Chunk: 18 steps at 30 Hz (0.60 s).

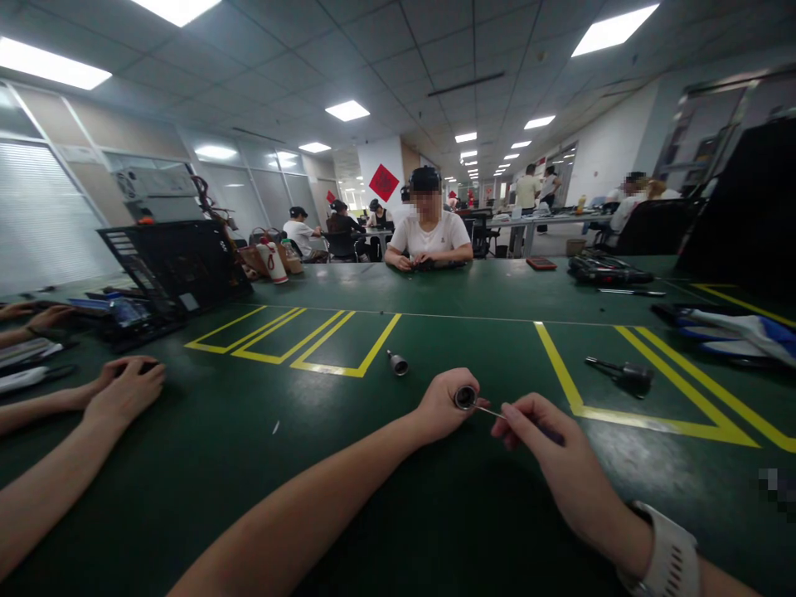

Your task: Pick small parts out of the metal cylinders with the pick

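My left hand (444, 406) is closed round a metal socket (464, 398), whose round hollow end faces me. A thin screwdriver (491, 412) is pinched in the fingers of my right hand (541, 439); its slim metal shaft points left to the socket and its dark handle rests under the palm. Whether the tip touches the socket, I cannot tell. Beyond my left hand a similar metal socket (398, 363) with a narrow shank lies on the green table (249, 481). To the right, a dark tool head with a shank (628, 376) lies within yellow tape lines.
At the left, a co-worker's hands (130, 385) rest on the table beside a black computer case (180, 265). Another person (429, 232) sits opposite. A cup (272, 262), a red-edged phone-like object (541, 263), black tools (606, 270) and blue-white gloves (734, 332) lie around.
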Available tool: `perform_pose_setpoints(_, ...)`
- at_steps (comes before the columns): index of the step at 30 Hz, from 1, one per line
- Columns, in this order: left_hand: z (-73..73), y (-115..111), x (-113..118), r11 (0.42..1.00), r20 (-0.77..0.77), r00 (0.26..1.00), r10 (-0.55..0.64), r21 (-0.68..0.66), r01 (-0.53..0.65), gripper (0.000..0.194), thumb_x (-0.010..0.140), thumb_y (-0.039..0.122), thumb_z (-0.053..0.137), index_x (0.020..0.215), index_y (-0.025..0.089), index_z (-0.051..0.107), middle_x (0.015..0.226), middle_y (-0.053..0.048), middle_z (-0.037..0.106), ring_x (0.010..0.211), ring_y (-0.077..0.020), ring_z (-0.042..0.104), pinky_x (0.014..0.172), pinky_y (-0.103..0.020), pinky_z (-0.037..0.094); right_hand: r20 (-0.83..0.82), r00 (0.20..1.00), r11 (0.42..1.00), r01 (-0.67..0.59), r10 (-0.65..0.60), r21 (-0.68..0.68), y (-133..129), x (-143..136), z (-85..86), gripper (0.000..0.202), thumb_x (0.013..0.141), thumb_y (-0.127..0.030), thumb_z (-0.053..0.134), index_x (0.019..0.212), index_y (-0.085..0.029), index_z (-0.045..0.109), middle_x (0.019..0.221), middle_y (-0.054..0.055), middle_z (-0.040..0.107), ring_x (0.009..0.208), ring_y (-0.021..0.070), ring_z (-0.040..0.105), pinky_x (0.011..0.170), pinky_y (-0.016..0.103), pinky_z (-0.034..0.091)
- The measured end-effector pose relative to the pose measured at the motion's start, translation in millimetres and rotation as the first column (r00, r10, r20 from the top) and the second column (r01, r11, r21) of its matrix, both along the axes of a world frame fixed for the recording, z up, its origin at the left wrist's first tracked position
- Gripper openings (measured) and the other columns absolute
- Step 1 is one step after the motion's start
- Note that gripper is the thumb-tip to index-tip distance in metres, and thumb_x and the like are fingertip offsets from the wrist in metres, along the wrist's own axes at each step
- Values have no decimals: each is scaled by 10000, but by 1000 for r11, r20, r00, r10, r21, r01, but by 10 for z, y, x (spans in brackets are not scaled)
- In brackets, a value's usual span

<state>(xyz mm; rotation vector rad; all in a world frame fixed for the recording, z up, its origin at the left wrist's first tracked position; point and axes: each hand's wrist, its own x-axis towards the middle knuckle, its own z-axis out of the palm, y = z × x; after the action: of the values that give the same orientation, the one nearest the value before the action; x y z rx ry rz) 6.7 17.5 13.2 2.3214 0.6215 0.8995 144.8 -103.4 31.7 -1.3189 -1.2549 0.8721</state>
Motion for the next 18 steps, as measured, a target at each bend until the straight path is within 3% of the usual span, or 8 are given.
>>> perform_pose_setpoints(4, 3, -7, 0, 999, 62, 998, 20, -35, -17, 247, 719, 280, 648, 627, 169, 448, 627, 36, 445, 591, -101, 414, 589, -238, 336, -379, 925, 996, -54, 25, -66, 6, -41, -19, 249, 794, -429, 595, 741, -186, 606, 747, 30, 659, 714, 166, 577, 692, 324, 467)
perform_pose_setpoints(7, -5, -5, 2, 997, 80, 996, 49, -62, -44, 255, 708, 274, 664, 626, 167, 448, 615, 44, 431, 579, -94, 402, 578, -232, 333, -462, 886, 994, -78, 32, -81, -13, -57, -37, 234, 783, -424, 611, 767, -191, 611, 783, 34, 663, 743, 172, 583, 720, 340, 473)
perform_pose_setpoints(10, -23, -1, 9, 995, 103, 992, 73, -79, -65, 247, 708, 258, 667, 636, 163, 450, 619, 46, 431, 577, -90, 404, 571, -223, 341, -330, 944, 997, -49, 29, -52, -29, -53, -78, 251, 805, -441, 579, 801, -193, 616, 814, 38, 662, 776, 184, 589, 751, 359, 463)
perform_pose_setpoints(14, -52, -1, 25, 995, 45, 995, 94, 8, -94, 194, 715, 201, 649, 637, 158, 476, 646, 35, 465, 598, -96, 435, 587, -225, 356, -60, 998, 1000, 10, -10, 0, -34, -51, -127, 276, 818, -466, 546, 807, -201, 620, 809, 37, 654, 784, 195, 590, 742, 358, 448)
perform_pose_setpoints(18, -61, -5, 31, 991, -41, 993, 112, 81, -108, 170, 722, 180, 633, 623, 158, 496, 652, 26, 483, 613, -105, 454, 594, -227, 364, -14, 1000, 1000, 9, -9, 17, -32, -53, -126, 267, 806, -470, 558, 778, -211, 622, 775, 27, 646, 768, 192, 581, 720, 347, 436)
